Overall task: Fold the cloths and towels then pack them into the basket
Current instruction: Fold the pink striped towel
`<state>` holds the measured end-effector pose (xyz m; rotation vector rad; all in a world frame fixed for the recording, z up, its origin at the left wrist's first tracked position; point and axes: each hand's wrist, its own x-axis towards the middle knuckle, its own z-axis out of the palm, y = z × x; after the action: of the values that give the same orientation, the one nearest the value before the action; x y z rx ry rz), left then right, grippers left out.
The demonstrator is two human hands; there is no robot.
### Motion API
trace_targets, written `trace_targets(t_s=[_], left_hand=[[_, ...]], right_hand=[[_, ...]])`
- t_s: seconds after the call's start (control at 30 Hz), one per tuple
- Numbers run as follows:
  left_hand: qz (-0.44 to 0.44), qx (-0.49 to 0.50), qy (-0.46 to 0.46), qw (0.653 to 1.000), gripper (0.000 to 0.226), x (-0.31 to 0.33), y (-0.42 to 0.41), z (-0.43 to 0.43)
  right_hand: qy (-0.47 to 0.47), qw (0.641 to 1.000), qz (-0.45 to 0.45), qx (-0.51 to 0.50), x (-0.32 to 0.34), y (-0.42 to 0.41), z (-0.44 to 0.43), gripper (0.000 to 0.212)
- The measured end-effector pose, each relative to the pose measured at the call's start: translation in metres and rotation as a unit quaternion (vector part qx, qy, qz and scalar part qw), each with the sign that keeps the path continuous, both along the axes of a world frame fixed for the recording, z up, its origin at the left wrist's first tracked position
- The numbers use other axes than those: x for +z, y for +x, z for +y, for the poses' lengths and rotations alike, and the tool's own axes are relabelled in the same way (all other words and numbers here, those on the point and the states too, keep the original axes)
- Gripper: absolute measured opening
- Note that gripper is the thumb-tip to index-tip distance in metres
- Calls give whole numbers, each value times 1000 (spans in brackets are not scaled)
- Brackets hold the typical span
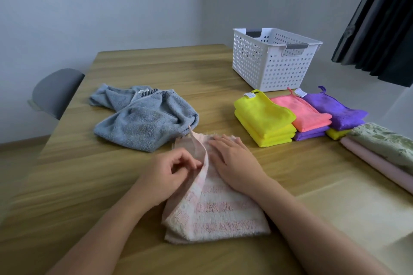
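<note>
Folding step in progress: pink striped towel [219, 214] is lying on the near desk [134, 65], partly folded. Left hand [169, 174] grip is pinching its raised edge, fingers curled. Right hand [232, 158] is pressing flat on top, fingers straight, gripping nothing. Next move likely needs carrying that edge across, then smoothing. Blue towel [143, 123] is waiting crumpled; basket [257, 62] is sitting far right.
</note>
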<state>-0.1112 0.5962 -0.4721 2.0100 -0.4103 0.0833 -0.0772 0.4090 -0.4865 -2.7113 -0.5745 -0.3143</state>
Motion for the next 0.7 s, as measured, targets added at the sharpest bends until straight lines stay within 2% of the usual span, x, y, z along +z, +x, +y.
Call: trace_targets(t_s=[0.07,0.13,0.2,0.33,0.4,0.53,0.7], left_hand=[[-70,-29,109,991,16,-1,0,6],[-155,-53,191,968,6,0,-1,10],[-193,-54,236,951,14,-1,-2,14],[-149,0,264,953,26,-3,-2,18],[-134,16,305,943,32,-3,-1,12],[-140,85,354,921,10,-1,-5,0],[-135,123,366,912,12,5,-10,-3]], right_hand=[[8,1000,3,1,0,0,-3,38],[8,1000,0,4,2,-1,-2,36],[10,1000,-6,6,1,-2,0,34],[5,1000,7,-2,2,-3,0,38],[7,1000,9,-3,3,-5,0,43],[-3,1000,22,4,6,-8,1,53],[4,1000,16,1,3,-6,1,53]])
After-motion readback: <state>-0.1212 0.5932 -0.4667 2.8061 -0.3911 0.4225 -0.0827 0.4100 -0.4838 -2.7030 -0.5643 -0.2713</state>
